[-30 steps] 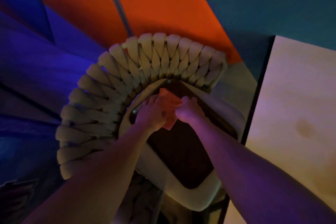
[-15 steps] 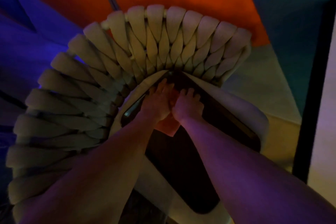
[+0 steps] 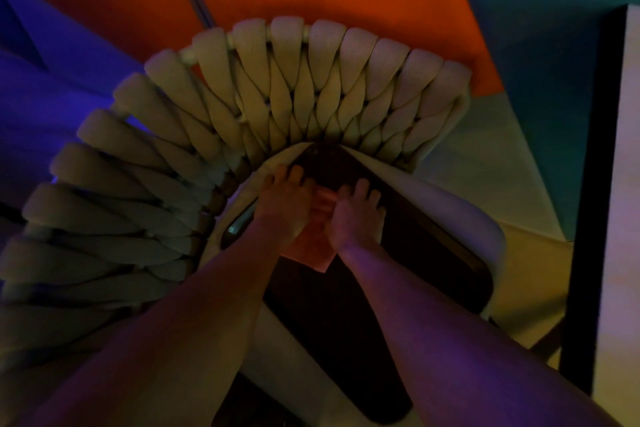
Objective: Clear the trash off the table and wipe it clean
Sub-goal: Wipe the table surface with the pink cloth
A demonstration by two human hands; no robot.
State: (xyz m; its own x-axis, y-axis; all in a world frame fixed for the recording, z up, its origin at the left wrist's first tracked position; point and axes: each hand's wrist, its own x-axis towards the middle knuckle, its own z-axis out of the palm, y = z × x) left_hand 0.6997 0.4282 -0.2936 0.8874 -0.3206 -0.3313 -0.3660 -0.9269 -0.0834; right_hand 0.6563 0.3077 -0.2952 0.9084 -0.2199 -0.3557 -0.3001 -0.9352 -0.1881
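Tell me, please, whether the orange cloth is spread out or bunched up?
Mostly spread: the orange cloth lies flat under both hands on the dark seat, one corner showing.

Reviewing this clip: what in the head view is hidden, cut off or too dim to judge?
- Orange cloth: mostly covered by the left hand and right hand; whether it is a cloth or paper is unclear.
- Fingers' grip: blurred, so hold versus press is unclear.
- Chair seat: too dark to show dirt or trash.
- Table: cut off by the right edge.
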